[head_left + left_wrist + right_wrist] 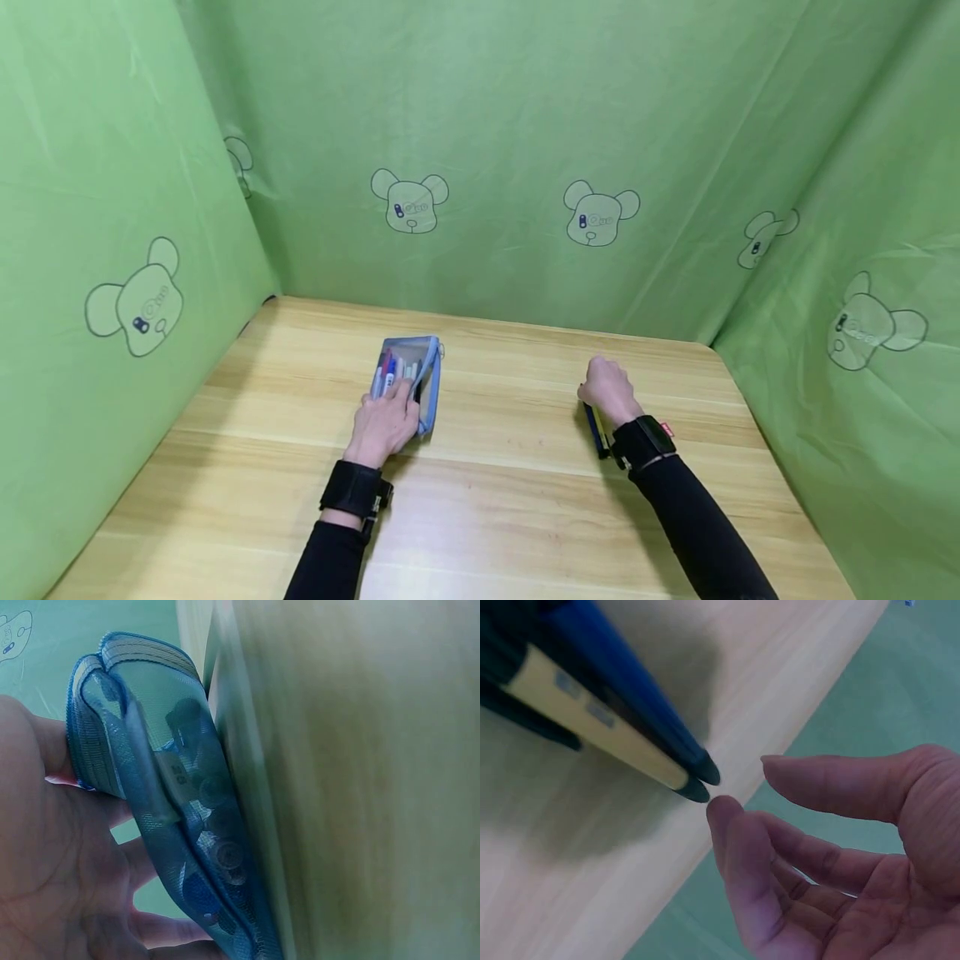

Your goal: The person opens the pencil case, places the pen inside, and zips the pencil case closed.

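Note:
A blue mesh pencil case (432, 392) lies on the table left of centre, with several pens (389, 375) showing inside it. My left hand (385, 419) rests on the case with its fingers extended over it; in the left wrist view the fingers pass behind the mesh pouch (169, 780). At the right, my right hand (609, 388) is over a small group of pens on the table. In the right wrist view these include a yellow-barrelled pen (604, 724) and a blue pen (622, 667) with dark ends. Thumb and curled forefinger are apart, close to the pen ends.
The wooden table (495, 492) is enclosed by green curtains (495, 100) printed with bear heads at the back and both sides. A black strap (352, 487) wraps the left wrist, another (645, 442) the right.

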The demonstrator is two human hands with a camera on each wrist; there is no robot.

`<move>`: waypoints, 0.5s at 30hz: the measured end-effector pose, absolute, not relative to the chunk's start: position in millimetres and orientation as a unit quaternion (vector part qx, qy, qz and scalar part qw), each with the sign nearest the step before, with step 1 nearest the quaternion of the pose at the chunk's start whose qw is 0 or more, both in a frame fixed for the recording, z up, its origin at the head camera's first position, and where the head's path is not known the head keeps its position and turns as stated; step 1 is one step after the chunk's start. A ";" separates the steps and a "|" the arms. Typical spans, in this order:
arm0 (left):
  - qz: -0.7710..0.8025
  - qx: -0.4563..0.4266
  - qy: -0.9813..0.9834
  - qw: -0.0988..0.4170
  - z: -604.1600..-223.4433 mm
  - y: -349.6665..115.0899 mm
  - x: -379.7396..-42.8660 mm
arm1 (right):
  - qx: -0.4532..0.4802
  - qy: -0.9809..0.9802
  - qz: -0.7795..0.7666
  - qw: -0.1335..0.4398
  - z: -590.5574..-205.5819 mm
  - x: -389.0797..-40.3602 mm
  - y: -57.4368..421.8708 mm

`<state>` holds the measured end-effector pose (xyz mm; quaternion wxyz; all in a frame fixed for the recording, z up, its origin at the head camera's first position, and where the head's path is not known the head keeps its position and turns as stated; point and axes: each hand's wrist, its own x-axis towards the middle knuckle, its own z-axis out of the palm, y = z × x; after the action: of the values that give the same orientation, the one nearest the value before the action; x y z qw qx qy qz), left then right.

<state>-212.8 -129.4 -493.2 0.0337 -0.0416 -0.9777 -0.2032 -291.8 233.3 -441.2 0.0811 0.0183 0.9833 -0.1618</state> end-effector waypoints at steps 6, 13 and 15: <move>-0.198 -0.046 -0.978 0.039 -493.8 -129.1 -213.0 | 0.013 0.984 -0.156 0.086 -450.2 -292.1 235.3; -0.200 -0.041 -0.978 0.034 -493.9 -129.6 -212.8 | 0.006 0.980 -0.180 0.089 -456.7 -290.4 233.9; -0.201 -0.041 -0.978 0.031 -493.7 -129.5 -212.4 | 0.006 0.981 -0.175 0.084 -458.4 -290.1 233.1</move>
<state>-212.4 -129.5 -493.7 0.0314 -0.0412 -0.9782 -0.2010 -290.1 233.1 -458.4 0.0843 0.0060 0.9809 -0.1753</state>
